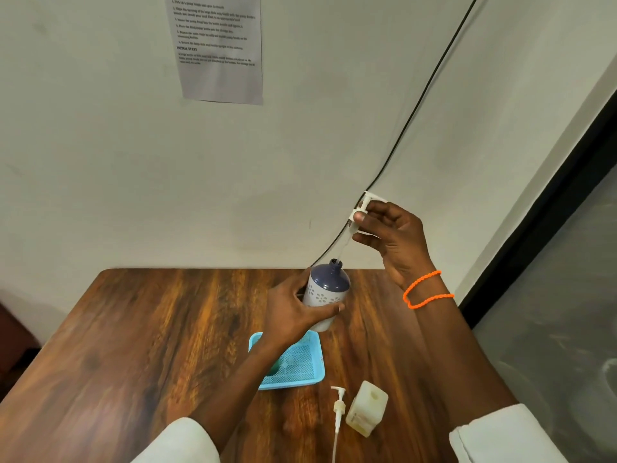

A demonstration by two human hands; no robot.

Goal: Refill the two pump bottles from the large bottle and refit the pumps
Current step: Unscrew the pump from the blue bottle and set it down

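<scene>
Above the surface (pixel 133 345), left hand (pixel 293 315) grips the bottle (pixel 325 292); right hand (pixel 390 235) pinches the pump (pixel 362 212), whose tube could slip out and drip.

L hand (pixel 293 312) curled in a grip, low; R hand (pixel 390 235) raised, thumb & fingers pinching, wrist bent.

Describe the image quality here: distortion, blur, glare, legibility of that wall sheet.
Head view: wide-angle bending curves the black cable; the paper sheet is too soft to read; soft glare streaks the wooden table; the pump's tube blurs faintly above the bottle.
</scene>
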